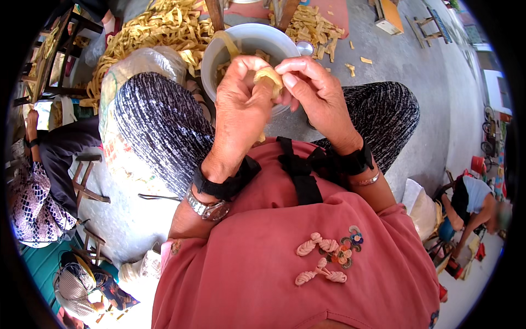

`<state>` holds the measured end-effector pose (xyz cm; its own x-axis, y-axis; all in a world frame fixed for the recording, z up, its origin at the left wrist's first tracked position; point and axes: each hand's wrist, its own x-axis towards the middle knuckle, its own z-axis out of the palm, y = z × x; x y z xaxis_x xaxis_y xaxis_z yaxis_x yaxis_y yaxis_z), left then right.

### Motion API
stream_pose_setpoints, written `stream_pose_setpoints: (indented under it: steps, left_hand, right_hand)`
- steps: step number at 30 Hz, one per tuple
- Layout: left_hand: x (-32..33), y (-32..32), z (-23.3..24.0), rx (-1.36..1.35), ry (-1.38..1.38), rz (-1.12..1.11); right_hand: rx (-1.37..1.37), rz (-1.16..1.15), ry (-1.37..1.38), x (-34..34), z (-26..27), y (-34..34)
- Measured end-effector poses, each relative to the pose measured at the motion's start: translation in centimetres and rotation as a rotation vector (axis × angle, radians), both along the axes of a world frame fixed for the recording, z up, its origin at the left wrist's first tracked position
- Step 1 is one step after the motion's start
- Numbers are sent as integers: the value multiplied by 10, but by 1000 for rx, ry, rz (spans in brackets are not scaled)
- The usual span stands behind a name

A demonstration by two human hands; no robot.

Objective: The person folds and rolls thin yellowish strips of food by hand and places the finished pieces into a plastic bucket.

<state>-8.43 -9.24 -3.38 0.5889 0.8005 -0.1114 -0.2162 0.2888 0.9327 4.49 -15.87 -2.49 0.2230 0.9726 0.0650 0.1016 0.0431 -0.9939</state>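
My left hand (245,100) grips a soft, translucent yellow strip (267,78), which is wrapped around its fingers into a small loop. One length of the strip trails up and back over the rim of a pale round bucket (291,43). My right hand (318,86) meets the loop from the right, thumb and forefinger pinched at its edge. Part of the strip is hidden behind my fingers. Below both hands stands the bucket between my knees, with short yellow pieces (222,70) inside.
Long yellow strips (164,24) lie heaped at the upper left, short folded pieces (316,31) at the upper right. Wooden stool legs (284,14) rise behind the bucket. A clear plastic bag (160,61) rests by my left knee. Other people sit at both sides.
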Motion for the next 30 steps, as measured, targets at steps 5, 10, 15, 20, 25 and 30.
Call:
stream_pose_setpoints:
  steps: [5, 10, 15, 20, 25, 30]
  left_hand:
    - [0, 0, -5, 75, -23, 45]
    - [0, 2, -4, 100, 101, -52]
    - [-2, 9, -1, 94, 222, -180]
    - [-1, 7, 1, 106, 209, -251]
    - [-6, 3, 9, 275, 341, -412]
    - [-1, 11, 24, 341, 435, -442]
  right_hand:
    - [6, 16, 107, -5, -3, 5]
    - [-233, 113, 411, 5, -2, 3]
    - [-164, 97, 448, 14, -16, 2]
    - [-146, 19, 543, 25, -26, 4]
    - [-109, -129, 380, 36, -18, 4]
    - [-99, -124, 348, 44, -17, 9]
